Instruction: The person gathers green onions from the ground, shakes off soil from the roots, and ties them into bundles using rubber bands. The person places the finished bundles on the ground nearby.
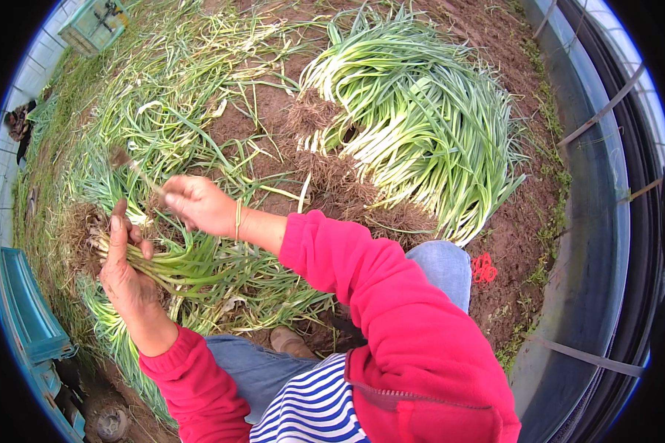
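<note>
My left hand (126, 277) holds a small bunch of green onions (169, 267); its brown, tangled roots (80, 235) point left and its leaves trail right. Just above it, my right hand (202, 207) pinches a thin stalk (142, 173), blurred, with a clump at its far end that looks like roots. A yellow rubber band (238, 217) circles my right wrist. Beyond my right arm lies a big heap of green onions (421, 127), the white stems and roots facing left. More green onions (108, 321) rest on the ground below my left hand.
Loose leaves (199, 83) litter the soil ahead. Red rubber bands (483, 268) lie right of my knee (443, 268). A plastic-sheeted wall (582, 221) runs along the right. At left are a teal metal machine part (33, 310) and, farther off, a green crate (95, 25).
</note>
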`<state>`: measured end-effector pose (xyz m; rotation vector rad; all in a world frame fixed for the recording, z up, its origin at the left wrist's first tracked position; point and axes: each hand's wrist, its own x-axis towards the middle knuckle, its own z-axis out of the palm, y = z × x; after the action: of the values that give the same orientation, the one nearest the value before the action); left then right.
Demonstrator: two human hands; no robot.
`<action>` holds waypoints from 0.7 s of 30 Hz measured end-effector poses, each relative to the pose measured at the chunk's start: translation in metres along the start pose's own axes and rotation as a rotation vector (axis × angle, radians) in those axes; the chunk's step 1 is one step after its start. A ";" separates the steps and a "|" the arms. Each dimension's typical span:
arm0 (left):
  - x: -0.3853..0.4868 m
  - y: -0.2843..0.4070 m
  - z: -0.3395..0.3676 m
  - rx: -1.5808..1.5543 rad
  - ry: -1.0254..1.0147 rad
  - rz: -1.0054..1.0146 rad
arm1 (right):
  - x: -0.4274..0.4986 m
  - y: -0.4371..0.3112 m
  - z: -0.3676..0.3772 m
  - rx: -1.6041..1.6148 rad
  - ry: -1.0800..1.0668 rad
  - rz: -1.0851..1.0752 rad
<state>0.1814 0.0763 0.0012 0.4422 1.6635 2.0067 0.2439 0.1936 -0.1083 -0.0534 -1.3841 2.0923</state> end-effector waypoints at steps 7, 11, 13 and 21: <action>0.009 -0.021 0.002 -0.145 -0.112 -0.011 | -0.056 -0.029 -0.055 -0.817 -0.210 -0.075; 0.007 -0.014 0.009 -0.191 -0.104 0.010 | -0.120 -0.059 -0.206 -1.740 -0.450 0.446; 0.006 -0.014 0.010 -0.164 -0.109 0.015 | -0.160 -0.072 -0.260 -2.003 -0.389 0.477; 0.000 -0.023 0.025 -0.071 -0.058 0.024 | -0.214 -0.076 -0.296 -2.173 -0.365 0.140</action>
<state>0.1983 0.0998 -0.0164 0.4925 1.5537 2.0441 0.5581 0.3457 -0.2403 -0.6128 -3.0701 -0.2631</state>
